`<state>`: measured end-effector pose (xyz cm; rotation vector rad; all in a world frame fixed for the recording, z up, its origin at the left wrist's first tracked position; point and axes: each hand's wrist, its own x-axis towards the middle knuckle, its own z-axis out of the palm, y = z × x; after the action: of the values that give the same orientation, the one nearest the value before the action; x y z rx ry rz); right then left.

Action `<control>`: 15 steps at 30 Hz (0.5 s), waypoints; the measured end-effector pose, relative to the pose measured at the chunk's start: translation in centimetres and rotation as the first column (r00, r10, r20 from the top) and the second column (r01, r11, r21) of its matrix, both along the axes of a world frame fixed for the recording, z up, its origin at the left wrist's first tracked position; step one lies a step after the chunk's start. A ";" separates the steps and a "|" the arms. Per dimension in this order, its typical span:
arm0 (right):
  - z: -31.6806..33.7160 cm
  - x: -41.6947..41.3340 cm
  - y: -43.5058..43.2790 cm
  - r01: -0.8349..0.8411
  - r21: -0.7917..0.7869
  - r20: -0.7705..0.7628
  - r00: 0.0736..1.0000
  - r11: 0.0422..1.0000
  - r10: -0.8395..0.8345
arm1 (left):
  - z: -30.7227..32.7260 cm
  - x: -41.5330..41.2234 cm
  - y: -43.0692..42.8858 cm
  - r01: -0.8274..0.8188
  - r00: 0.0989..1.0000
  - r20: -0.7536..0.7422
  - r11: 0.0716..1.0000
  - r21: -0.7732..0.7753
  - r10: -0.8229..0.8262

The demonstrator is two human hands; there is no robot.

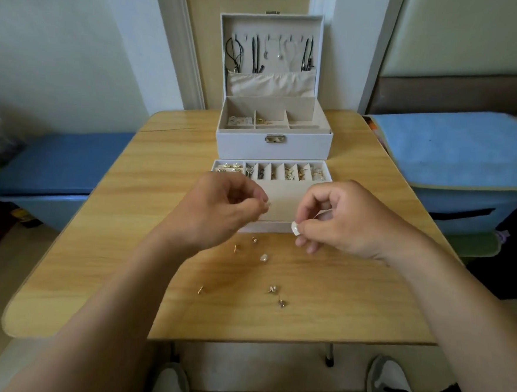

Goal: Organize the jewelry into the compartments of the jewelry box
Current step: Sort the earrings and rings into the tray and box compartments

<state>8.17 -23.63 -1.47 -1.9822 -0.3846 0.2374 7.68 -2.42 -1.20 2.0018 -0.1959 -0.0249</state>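
While both hands hover over a light wooden table point(96, 215), the right hand point(347, 220) pinches a small white earring point(294, 229) between thumb and forefinger, at the near rim of a shallow white tray point(281, 197) whose far row of compartments holds jewelry. The left hand point(219, 211) has curled fingers, tips together; whether they grip anything cannot be told. Small gold and pearl earrings point(263, 257) lie scattered on the bare wood near the tray. Behind the tray stands a white jewelry box point(272, 149), lid upright, with necklaces point(255, 54) hanging inside. Blue benches point(54, 166) flank the table. A pale wooden door point(201, 38) stands behind it.
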 end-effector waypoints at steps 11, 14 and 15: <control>-0.7 3.1 3.0 0.239 0.265 -0.143 0.968 0.934 -0.207 | -0.2 3.9 5.4 -0.362 0.931 -0.125 0.915 -0.177 0.344; -0.9 3.9 3.9 0.285 0.295 -0.189 0.953 0.912 -0.236 | -0.4 4.4 6.0 -0.378 0.922 -0.152 0.914 -0.145 0.357; -1.1 4.3 4.2 0.298 0.306 -0.199 0.949 0.904 -0.245 | -0.4 4.5 6.2 -0.374 0.922 -0.158 0.918 -0.131 0.353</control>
<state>12.46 -19.39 -2.55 -1.6456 -0.0365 0.1372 12.19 3.76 -1.57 1.8410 0.2565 0.0941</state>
